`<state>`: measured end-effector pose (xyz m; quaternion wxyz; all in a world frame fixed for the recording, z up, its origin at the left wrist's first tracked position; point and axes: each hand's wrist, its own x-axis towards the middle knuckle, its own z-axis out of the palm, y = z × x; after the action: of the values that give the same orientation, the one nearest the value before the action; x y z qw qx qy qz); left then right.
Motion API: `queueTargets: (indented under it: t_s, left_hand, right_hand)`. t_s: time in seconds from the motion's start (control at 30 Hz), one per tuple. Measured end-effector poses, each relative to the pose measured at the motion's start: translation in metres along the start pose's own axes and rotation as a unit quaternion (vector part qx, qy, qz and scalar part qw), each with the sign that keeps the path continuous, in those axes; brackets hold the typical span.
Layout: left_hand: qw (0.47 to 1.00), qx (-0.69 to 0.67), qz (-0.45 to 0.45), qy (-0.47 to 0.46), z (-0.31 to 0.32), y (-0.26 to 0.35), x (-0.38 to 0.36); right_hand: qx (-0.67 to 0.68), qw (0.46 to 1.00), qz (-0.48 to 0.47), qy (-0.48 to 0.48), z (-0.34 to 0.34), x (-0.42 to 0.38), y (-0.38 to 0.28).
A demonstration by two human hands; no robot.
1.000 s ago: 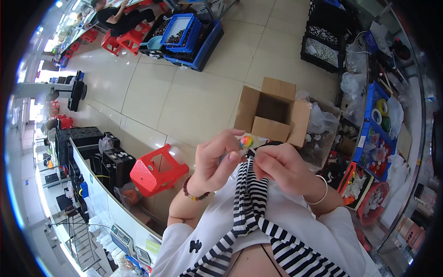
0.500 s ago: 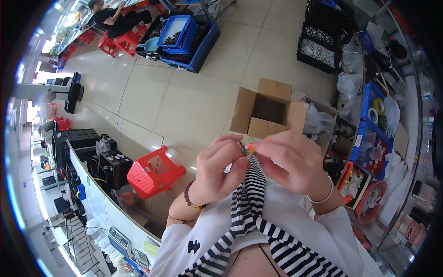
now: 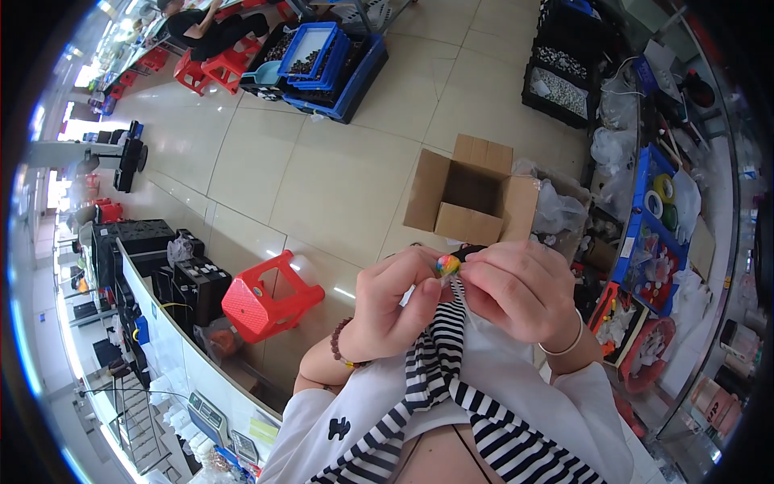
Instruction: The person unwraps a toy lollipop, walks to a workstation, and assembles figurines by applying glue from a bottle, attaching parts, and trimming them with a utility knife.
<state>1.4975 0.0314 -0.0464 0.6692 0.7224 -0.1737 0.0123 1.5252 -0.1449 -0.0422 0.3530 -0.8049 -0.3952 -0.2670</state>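
Note:
A small round multicoloured piece [image 3: 447, 264], in yellow, red, green and blue, is held up in front of my chest; its exact kind is too small to make out. My left hand [image 3: 397, 300] pinches it from the left with thumb and curled forefinger. My right hand [image 3: 518, 292] is closed at its right side, fingertips pressed together against it. A thin pale strand or sliver shows just below the fingers. Behind the hands lies a black-and-white striped cloth [image 3: 445, 327] worn over a white shirt [image 3: 371, 427].
Beyond my hands an open cardboard box [image 3: 472, 222] stands on the tiled floor. A red stool [image 3: 270, 298] is at the left, beside a long counter with scales [image 3: 208, 419]. Blue trays [image 3: 637, 234] with tape rolls fill the right shelf. A seated person [image 3: 201, 28] is far off.
Both hands have shifted slightly right and down with the round piece. It has turned, showing more yellow, and a dark shape now shows behind the fingers.

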Motion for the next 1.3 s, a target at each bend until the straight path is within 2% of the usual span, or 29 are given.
queueTargets:
  t_s: [0.2,0.27,0.4,0.47,0.6,0.67,0.7,0.77,0.8,0.87,1.0,1.1,1.17,1.3]
  left_hand:
    - [1.000,-0.004,0.015,-0.013,0.000,0.000,0.000]
    - [0.999,0.000,0.010,-0.036,0.000,0.001,0.000]
    - [0.998,-0.016,0.023,-0.054,-0.001,-0.002,-0.001]
    - [0.997,-0.018,0.030,-0.062,0.000,-0.001,0.000]
    - [0.999,-0.010,0.020,-0.045,-0.002,-0.002,-0.001]
    - [0.999,0.013,-0.019,-0.050,-0.003,-0.002,-0.002]
    - [0.999,0.012,-0.020,-0.049,-0.003,-0.001,-0.002]
    - [0.996,0.014,-0.050,-0.067,-0.004,0.000,-0.003]
    - [0.996,0.014,-0.050,-0.067,-0.004,0.001,-0.002]
    - [0.995,0.030,-0.066,-0.071,-0.003,0.004,-0.003]
    - [0.990,0.053,-0.093,-0.086,-0.003,0.007,-0.003]
    - [0.988,0.089,-0.060,-0.107,-0.004,0.004,-0.001]
    - [0.981,0.124,0.032,-0.148,-0.007,0.000,0.000]
    - [0.976,0.134,0.096,-0.140,-0.005,-0.001,0.003]
  right_hand:
    - [0.031,0.999,0.010,0.004,0.002,0.000,0.000]
    - [0.135,0.988,0.068,0.024,0.005,0.001,0.001]
    - [0.222,0.966,0.133,0.030,0.008,-0.002,-0.001]
    - [0.321,0.923,0.211,0.012,0.007,-0.004,-0.004]
    - [0.312,0.931,0.187,-0.018,0.004,-0.002,0.003]
    - [0.193,0.975,0.102,-0.047,0.000,0.000,0.006]
    - [0.193,0.975,0.102,-0.048,-0.002,0.001,0.005]
    - [0.063,0.994,0.039,-0.082,-0.005,0.003,0.003]
    - [0.063,0.994,0.039,-0.082,-0.007,0.005,0.002]
    - [-0.029,0.993,-0.015,-0.114,-0.012,0.008,0.000]
    - [-0.059,0.985,-0.058,-0.150,-0.016,0.010,0.001]
    - [0.017,0.986,-0.041,-0.161,-0.014,0.009,0.004]
    - [0.080,0.989,-0.011,-0.125,-0.010,0.006,0.005]
    - [0.096,0.992,0.028,-0.083,-0.005,-0.002,0.007]
